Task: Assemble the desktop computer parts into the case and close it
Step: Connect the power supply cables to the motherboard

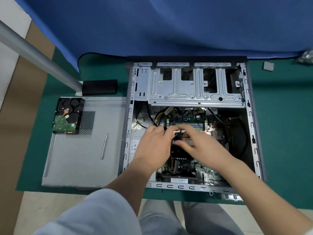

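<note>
The open computer case [250, 119] lies flat on the green mat, its motherboard [203, 173] exposed. Both my hands are inside it, over the CPU socket area [177, 133] at the middle of the board. My left hand [153, 146] has its fingers curled at the socket's left edge. My right hand [201, 146] reaches across from the right, and its blurred fingers pinch a small pale part there. What each hand grips is mostly hidden. The case's grey side panel [81, 160] lies to the left, with a hard drive [67, 116] on it.
A silver pen-like tool [104, 146] lies on the side panel. A black block [100, 86] sits behind the panel beside a grey pole [33, 53]. A small grey square part [268, 66] rests on the mat at the far right. Blue cloth [169, 26] covers the back.
</note>
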The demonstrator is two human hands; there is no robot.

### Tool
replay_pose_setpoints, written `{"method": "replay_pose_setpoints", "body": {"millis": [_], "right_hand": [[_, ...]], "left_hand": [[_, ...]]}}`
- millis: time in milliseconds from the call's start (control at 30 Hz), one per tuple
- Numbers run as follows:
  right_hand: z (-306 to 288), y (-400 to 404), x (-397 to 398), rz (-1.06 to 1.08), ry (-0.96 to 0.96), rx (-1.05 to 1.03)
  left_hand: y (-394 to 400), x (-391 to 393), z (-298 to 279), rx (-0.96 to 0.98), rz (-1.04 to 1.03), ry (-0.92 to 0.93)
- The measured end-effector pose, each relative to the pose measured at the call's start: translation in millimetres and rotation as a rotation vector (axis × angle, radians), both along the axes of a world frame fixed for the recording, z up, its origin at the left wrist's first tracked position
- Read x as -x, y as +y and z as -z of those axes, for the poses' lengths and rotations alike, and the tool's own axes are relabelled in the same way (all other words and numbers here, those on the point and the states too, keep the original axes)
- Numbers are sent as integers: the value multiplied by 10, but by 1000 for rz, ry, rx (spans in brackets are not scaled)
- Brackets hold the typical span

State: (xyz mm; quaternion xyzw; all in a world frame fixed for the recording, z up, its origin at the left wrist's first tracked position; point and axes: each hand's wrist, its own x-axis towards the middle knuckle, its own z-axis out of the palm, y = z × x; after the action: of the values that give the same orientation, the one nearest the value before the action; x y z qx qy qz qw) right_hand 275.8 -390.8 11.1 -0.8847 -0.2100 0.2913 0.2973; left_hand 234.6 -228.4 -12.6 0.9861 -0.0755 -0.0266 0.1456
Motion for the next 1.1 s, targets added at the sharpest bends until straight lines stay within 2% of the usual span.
{"method": "replay_pose_setpoints", "body": {"millis": [67,200,333,433,500,567,667,833,967,1100], "right_hand": [[81,-49,37,-36,-100,-18],[160,-240,-2,54,-257,-96],[257,-338,20,85,-398,134],[361,-394,-47,212,-352,242],[441,-465,-184,268,-299,385],[525,-503,-301,146,-222,536],[589,-433,-403,34,-167,569],[575,-535,-647,11,-228,710],[563,-560,-645,-126,-240,824],[572,-536,-613,-160,-250,909]], "left_hand": [[0,1,-5,4,-11,56],[14,1,2,3,-7,125],[8,3,-27,4,-14,73],[6,7,-46,21,-2,-6],[10,5,-55,27,11,-52],[8,2,-63,23,12,-87],[7,6,-64,27,14,-103],[-4,2,-77,49,17,-99],[4,5,-66,58,19,-83],[13,-1,-40,81,29,-50]]}}
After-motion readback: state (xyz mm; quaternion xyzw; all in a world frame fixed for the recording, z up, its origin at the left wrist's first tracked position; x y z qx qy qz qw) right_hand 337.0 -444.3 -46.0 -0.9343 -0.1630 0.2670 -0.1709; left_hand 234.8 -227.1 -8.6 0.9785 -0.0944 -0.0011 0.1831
